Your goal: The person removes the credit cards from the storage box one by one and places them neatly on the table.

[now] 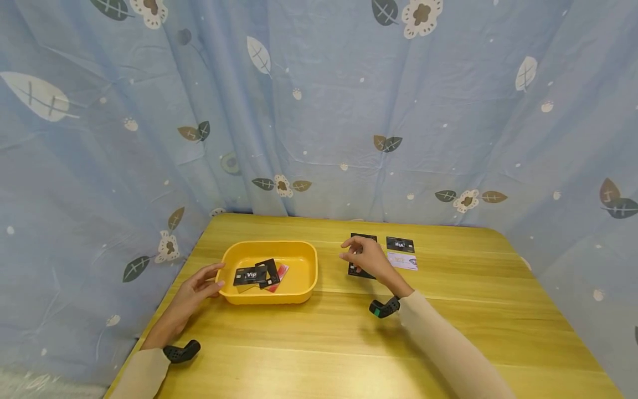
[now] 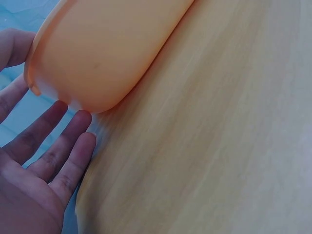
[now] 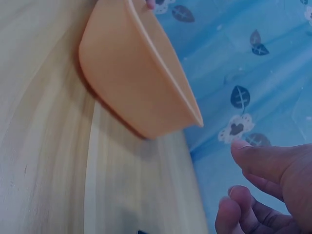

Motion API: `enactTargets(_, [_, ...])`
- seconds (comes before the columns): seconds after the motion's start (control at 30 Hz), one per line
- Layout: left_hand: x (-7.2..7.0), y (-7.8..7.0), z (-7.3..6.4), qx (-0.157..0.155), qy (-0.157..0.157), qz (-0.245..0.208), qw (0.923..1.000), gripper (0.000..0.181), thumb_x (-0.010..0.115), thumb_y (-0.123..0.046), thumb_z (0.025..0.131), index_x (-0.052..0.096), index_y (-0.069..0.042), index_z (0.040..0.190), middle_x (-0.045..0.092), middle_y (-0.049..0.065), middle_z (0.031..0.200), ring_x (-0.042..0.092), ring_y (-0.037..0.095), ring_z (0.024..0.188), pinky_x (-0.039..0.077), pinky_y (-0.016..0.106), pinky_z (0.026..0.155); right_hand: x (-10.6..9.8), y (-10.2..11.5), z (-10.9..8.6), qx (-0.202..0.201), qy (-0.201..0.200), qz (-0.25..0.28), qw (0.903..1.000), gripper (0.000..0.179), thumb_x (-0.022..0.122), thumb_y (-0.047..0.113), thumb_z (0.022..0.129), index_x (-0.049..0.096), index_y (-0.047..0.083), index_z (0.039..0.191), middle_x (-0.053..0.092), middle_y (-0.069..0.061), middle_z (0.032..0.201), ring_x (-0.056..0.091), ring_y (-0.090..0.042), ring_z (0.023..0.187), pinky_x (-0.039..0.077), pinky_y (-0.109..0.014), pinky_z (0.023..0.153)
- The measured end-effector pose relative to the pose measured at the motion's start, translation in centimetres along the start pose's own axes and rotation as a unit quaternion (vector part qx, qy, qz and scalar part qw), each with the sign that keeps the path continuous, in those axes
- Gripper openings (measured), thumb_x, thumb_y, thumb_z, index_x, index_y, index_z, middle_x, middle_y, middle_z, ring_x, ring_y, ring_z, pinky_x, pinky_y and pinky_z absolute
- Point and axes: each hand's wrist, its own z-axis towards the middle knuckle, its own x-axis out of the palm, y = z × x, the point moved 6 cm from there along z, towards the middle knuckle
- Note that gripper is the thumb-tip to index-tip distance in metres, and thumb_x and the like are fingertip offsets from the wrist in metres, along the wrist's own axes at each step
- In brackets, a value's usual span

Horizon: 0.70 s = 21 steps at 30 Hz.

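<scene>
My left hand [image 1: 196, 285] holds the left end of a yellow plastic basin [image 1: 309, 260], thumb and index finger at the rim. In the left wrist view the other fingers of that hand [image 2: 44, 161] lie against or close to the outer wall. Inside the basin, a black Vip card [image 1: 251, 275] overlaps another black card [image 1: 271, 269], a red card [image 1: 281, 280] and a gold card [image 1: 244, 288]. Over on the right, my right hand [image 1: 370, 259] hovers above black cards [image 1: 360, 272], partly covering them. Its thumb and fingers are apart, with nothing seen between them.
Right of the right hand lie a black Vip card [image 1: 400, 244] and a white card [image 1: 401, 261]. The wooden table [image 1: 279, 343] meets a blue patterned curtain [image 1: 319, 111] at the back and sides.
</scene>
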Motion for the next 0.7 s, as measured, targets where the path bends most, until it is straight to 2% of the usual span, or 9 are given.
enactTargets(0.27, [0.0, 0.0, 0.2, 0.005, -0.004, 0.001, 1.0, 0.062, 0.066, -0.031, 0.103, 0.042, -0.013, 0.157, 0.041, 0.018, 0.154, 0.053, 0.022, 0.123, 0.056, 0.025, 0.09, 1.6, 2.3, 1.0, -0.017, 0.018, 0.015, 0.9996, 0.027, 0.077, 0.029, 0.095, 0.071, 0.016, 0.118, 0.066, -0.008, 0.095, 0.06, -0.055, 0.074, 0.056, -0.063, 0.066])
enactTargets(0.57, [0.1, 0.0, 0.0, 0.002, -0.001, -0.002, 1.0, 0.06, 0.066, -0.029, 0.103, 0.042, -0.014, 0.157, 0.041, 0.018, 0.154, 0.054, 0.012, 0.118, 0.055, 0.025, 0.091, 4.3, 4.4, 1.9, -0.033, 0.055, 0.029, 0.9975, 0.033, 0.077, 0.028, 0.096, 0.07, 0.008, 0.122, 0.067, -0.007, 0.094, 0.058, -0.053, 0.073, 0.055, -0.065, 0.068])
enactTargets(0.7, [0.1, -0.1, -0.1, 0.003, 0.002, -0.004, 1.0, 0.06, 0.066, -0.029, 0.103, 0.042, -0.014, 0.157, 0.04, 0.018, 0.155, 0.054, 0.009, 0.118, 0.055, 0.025, 0.091, 5.6, 5.1, 2.3, -0.035, 0.063, 0.037, 0.9967, 0.03, 0.077, 0.027, 0.095, 0.071, 0.011, 0.119, 0.067, -0.007, 0.094, 0.058, -0.055, 0.073, 0.056, -0.064, 0.067])
